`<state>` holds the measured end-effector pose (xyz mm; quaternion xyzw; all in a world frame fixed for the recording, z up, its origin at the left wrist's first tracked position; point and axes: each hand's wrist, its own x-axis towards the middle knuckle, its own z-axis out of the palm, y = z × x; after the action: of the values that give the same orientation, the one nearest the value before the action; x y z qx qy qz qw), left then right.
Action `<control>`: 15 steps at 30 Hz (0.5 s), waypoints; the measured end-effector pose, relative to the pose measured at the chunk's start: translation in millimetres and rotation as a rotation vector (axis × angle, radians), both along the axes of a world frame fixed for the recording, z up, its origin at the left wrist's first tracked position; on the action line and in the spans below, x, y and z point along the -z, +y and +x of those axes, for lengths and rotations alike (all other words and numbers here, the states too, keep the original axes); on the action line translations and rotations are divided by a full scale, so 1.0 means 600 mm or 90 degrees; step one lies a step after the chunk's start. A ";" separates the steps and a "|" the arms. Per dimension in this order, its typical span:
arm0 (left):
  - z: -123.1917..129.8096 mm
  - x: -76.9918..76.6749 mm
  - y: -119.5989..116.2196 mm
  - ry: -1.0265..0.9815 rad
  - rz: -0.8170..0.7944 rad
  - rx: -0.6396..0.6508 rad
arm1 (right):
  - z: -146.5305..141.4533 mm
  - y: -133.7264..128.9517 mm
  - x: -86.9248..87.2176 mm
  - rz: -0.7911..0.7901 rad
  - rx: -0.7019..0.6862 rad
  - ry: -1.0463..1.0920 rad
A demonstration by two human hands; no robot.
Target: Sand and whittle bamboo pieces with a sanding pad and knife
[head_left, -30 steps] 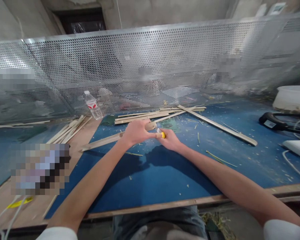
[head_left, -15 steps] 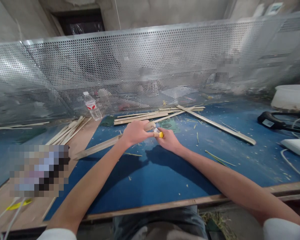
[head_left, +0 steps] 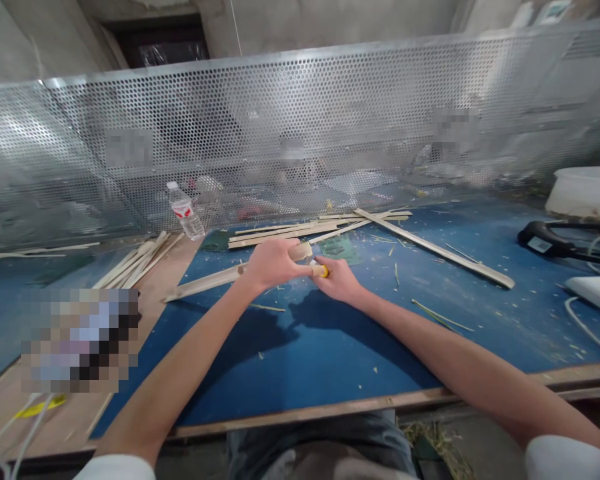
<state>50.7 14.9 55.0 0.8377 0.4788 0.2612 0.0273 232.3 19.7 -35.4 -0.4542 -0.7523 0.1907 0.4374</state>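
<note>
My left hand (head_left: 275, 267) is closed around a split bamboo strip (head_left: 207, 283). The strip's long end slants down to the left over the blue tabletop, and its short end pokes out past my fingers on the right. Close against that short end is my right hand (head_left: 337, 279), its fingers wrapped round a small yellow-handled tool (head_left: 324, 271). Most of the tool hides inside my fist, so its exact kind is unclear. Behind my hands several pale bamboo strips (head_left: 275, 233) lie in a loose pile.
One long strip (head_left: 445, 253) lies diagonally on the blue tabletop (head_left: 330, 373) among scattered shavings. A water bottle (head_left: 185, 212) and another strip bundle (head_left: 133, 263) stand left. Perforated metal (head_left: 260, 113) closes the back. At right are a black object (head_left: 545, 240) and a white tub (head_left: 585, 193).
The bamboo strip has shifted to the right, its far left end now a little higher. Its short end reaches slightly further toward my right hand. Both hands keep their grip.
</note>
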 end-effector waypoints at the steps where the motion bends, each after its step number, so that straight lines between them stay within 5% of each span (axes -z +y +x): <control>1: -0.001 0.000 0.000 0.006 -0.013 0.008 | -0.001 -0.002 -0.001 0.002 -0.009 -0.017; 15: -0.004 0.001 0.004 0.042 -0.040 0.005 | -0.003 -0.003 -0.003 -0.004 0.005 -0.040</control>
<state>48.5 17.5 54.6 0.8463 0.4845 0.2180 0.0391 230.8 17.9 -33.5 -0.4643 -0.7631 0.1769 0.4132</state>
